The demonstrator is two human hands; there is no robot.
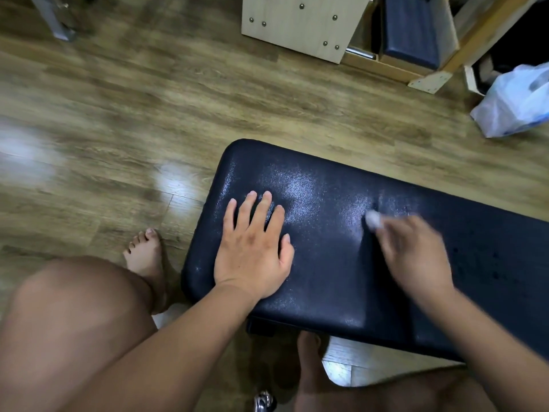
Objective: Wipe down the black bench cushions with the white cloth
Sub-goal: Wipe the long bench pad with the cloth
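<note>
Black cushion (326, 272), right hand (416, 251) holding cloth (372, 219)

- The right hand (413, 251) is motion-blurred.
- The white cloth (372, 220) is a pale smear, seemingly pinched at its fingertips.
- The black bench cushion (326, 203) runs off the right edge.

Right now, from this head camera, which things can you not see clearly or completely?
1. White cloth: head view, only a small blurred bit shows; the right hand holding it covers the rest.
2. Right hand: head view, motion blur smears its fingers.
3. Black bench cushion: head view, its right end is cut off by the picture's right edge.
4. Plastic bag: head view, cut by the right edge; its contents cannot be seen.
</note>
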